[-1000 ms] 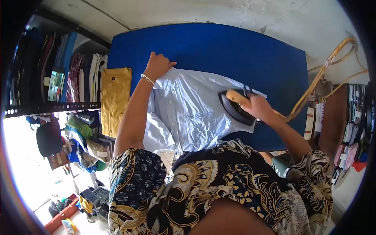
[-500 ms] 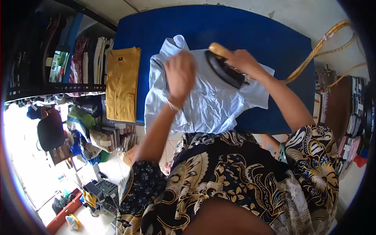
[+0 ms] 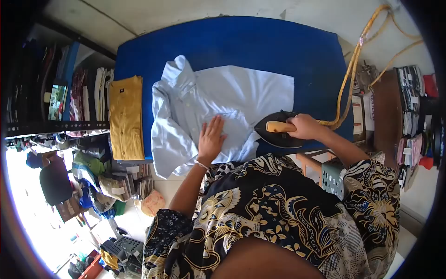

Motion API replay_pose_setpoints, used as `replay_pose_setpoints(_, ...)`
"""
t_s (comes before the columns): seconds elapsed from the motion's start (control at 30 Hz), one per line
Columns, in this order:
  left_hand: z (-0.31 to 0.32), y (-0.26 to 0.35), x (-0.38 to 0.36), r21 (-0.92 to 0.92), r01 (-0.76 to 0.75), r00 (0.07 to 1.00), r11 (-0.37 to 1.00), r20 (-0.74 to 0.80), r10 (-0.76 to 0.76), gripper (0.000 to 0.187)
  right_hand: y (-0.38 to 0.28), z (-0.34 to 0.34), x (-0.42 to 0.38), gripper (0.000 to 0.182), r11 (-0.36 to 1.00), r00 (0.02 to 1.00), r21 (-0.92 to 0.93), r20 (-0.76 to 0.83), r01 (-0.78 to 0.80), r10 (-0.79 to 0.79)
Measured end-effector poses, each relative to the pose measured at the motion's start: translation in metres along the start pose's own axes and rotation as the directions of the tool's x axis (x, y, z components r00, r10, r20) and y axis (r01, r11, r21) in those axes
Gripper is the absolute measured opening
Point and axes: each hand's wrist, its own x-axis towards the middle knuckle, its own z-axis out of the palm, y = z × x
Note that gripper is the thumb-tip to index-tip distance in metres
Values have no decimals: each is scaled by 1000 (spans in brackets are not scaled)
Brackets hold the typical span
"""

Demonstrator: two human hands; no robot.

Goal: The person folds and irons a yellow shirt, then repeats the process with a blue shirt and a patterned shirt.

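A light blue shirt [image 3: 237, 88] lies spread on the blue-covered table [image 3: 232, 39], its collar toward the far left. My left hand [image 3: 212, 139] rests flat on the near part of the shirt, fingers stretched out. Wrapped round the wooden handle of a black iron [image 3: 278, 139] is my right hand [image 3: 304, 127]. The iron sits at the shirt's near right corner, its tip pointing left over the cloth. Part of the fabric under the iron is hidden.
A folded mustard shirt [image 3: 125, 118] lies at the table's left end. The iron's yellow cord [image 3: 351, 79] loops up at the right. Shelves of folded clothes [image 3: 93, 93] stand on the left, with more stacked garments [image 3: 409, 102] on the right. A grey-green crate [image 3: 332, 179] sits below the table.
My right hand has brought the iron nearer to me, to the shirt's near right corner. My left hand has come down from near the collar and now lies flat. The view has shifted.
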Motion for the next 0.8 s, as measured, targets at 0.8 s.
replay_pose_setpoints(0.8,-263,43,213,237,-256,900,937,-295,320,29,-22,44,6,88,552,967,832,-98,-51,237)
